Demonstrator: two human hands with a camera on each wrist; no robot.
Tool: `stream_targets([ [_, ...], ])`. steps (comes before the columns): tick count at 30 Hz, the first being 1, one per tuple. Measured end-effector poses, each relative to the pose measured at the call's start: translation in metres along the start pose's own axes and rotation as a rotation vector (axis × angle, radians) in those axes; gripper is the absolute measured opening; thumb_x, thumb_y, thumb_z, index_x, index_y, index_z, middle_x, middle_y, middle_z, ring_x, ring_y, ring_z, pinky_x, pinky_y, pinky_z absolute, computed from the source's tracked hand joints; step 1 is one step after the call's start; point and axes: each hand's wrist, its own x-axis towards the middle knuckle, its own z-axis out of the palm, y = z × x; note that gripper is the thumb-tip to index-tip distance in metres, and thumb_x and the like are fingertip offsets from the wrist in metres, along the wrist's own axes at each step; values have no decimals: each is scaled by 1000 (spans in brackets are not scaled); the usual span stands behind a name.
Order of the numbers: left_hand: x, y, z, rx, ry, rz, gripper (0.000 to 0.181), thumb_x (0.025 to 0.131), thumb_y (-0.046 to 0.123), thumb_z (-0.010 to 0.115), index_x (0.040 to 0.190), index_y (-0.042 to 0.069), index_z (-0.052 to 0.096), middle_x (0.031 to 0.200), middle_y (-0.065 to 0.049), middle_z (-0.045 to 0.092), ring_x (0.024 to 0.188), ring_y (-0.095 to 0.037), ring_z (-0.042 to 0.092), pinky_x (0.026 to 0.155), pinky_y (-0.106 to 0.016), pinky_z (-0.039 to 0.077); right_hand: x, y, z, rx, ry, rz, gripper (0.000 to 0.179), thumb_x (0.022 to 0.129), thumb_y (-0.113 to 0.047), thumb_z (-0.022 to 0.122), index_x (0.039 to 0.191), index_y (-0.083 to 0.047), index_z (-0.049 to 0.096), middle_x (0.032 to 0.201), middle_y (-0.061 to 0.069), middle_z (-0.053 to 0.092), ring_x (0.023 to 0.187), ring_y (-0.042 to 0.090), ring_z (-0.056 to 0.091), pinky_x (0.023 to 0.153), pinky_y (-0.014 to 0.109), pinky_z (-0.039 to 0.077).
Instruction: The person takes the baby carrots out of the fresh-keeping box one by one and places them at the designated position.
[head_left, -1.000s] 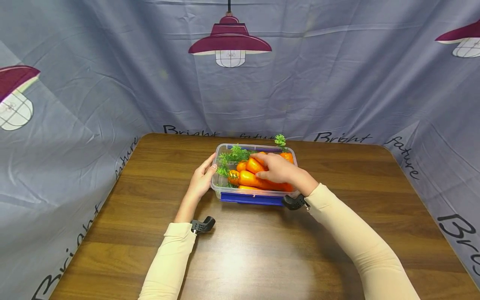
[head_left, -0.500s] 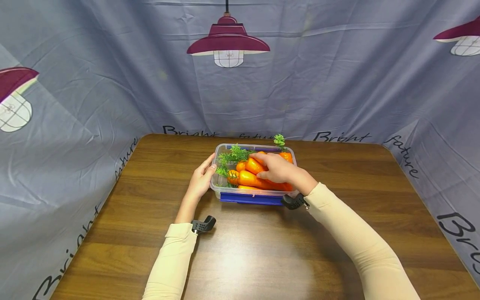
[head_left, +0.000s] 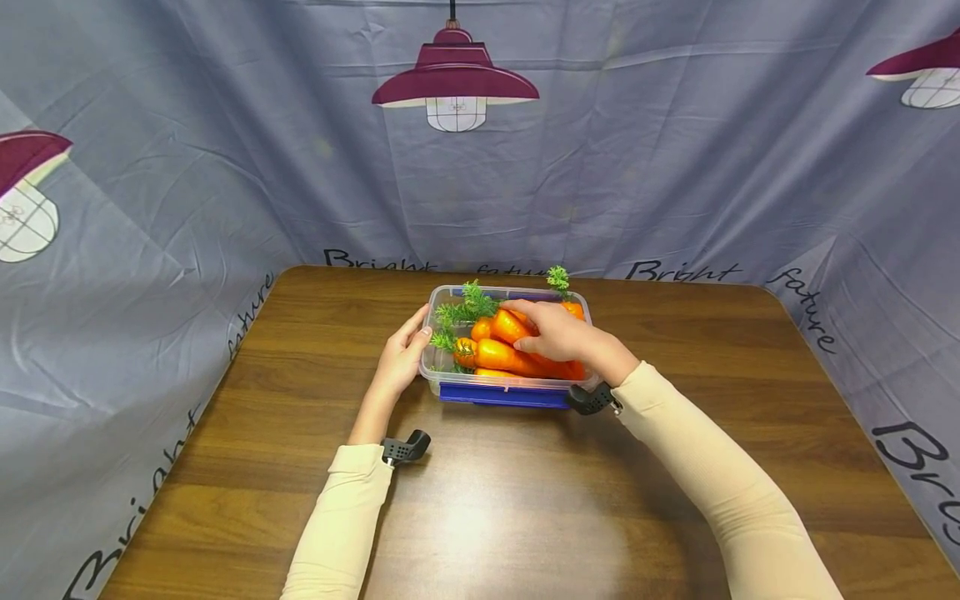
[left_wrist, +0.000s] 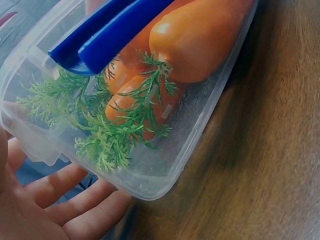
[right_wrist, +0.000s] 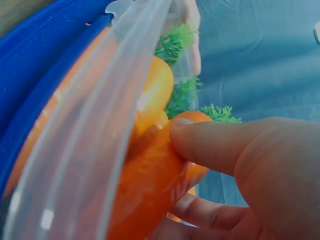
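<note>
Clear plastic container (left_wrist: pixel 155 186) sits mid-frame in head view, toward far edge of the brown wood-grain table (head_left: pixel 480 492), holding a heap of orange carrots (head_left: pixel 498 357). Leafy green tops (left_wrist: pixel 117 142) bunch at the container's L end; 1 sprig (head_left: pixel 558 278) sticks up past the rim, upper R of it. Blue locking flap (head_left: pixel 502 395) along the near long side.

R hand (head_left: pixel 561 332) is over the R half of the container, thumb & fingers pinching 1 carrot (right_wrist: pixel 155 175), lower ctr of R wrist view; thumb on its side, fingertips partly hidden behind it. L hand (head_left: pixel 401 357) is at the container's L end, fingers extended & slightly spread vs. the outside (lower L of L wrist view), thumb by the rim.

Cream sleeves (head_left: pixel 341 525) on both arms, w/ black wrist devices. Behind: grey-blue curtain (head_left: pixel 637 167) w/ printed maroon lamp (head_left: pixel 456 79), top ctr, & "Bright" lettering.
</note>
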Motion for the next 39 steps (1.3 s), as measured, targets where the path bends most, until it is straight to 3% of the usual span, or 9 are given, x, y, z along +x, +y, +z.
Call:
stream_targets([
  [5,0,0,1,-10,5,8,50,109,27,46,158,27,40,154,-20,50,122,-36,63,95,-50,60,-5,6,-10,84,25,4,71,94,-15,72,156,-9,39,138,20,61,113,36,65,101,51,55],
  [10,0,0,1,-12,4,3,50,109,27,46,158,27,39,153,-21,51,120,-35,63,94,-48,61,-14,19,-25,280,46,3,68,96,-10,69,157,-6,37,133,25,62,116,37,64,93,48,60],
  [14,0,0,1,-27,-5,-4,50,109,28,46,159,27,38,154,-22,50,122,-37,62,94,-49,60,-23,34,-37,497,30,64,68,99,-9,64,159,-7,32,127,28,60,104,30,65,76,38,63],
  [17,-8,14,-1,-40,-20,-19,51,109,24,46,160,23,37,153,-25,49,123,-41,62,96,-51,60,-32,45,-43,698,5,137,68,102,-10,60,161,-11,26,128,28,56,98,22,66,73,35,64],
  [21,-19,33,-1,-26,-31,-33,52,109,20,45,160,17,36,157,-25,44,131,-43,57,102,-56,55,-49,60,-49,886,9,199,68,104,-13,56,162,-12,20,124,13,57,96,15,68,78,36,64],
  [24,-20,33,-2,-16,-22,-32,52,109,19,46,160,17,37,161,-21,40,138,-40,51,107,-57,51,-62,71,-52,960,31,215,67,105,-15,55,162,-11,18,116,-1,62,93,11,70,78,36,64],
  [27,-20,33,-3,-26,-17,-29,51,109,19,46,159,17,37,162,-20,38,141,-40,48,109,-57,49,-75,82,-53,1018,60,221,63,106,-15,53,160,-14,20,111,-7,65,90,11,71,74,38,64],
  [34,-19,33,-3,-36,-20,-31,52,109,19,46,159,17,37,159,-23,42,133,-40,55,104,-55,54,-99,107,-46,1117,122,223,56,105,-8,52,153,-24,28,107,-5,67,88,13,71,68,38,64],
  [39,-18,33,-1,-37,-27,-36,52,109,19,45,160,18,36,158,-24,42,130,-39,57,102,-55,55,-110,122,-36,1116,146,264,53,105,-7,53,148,-27,30,104,-6,67,85,13,70,66,35,64],
])
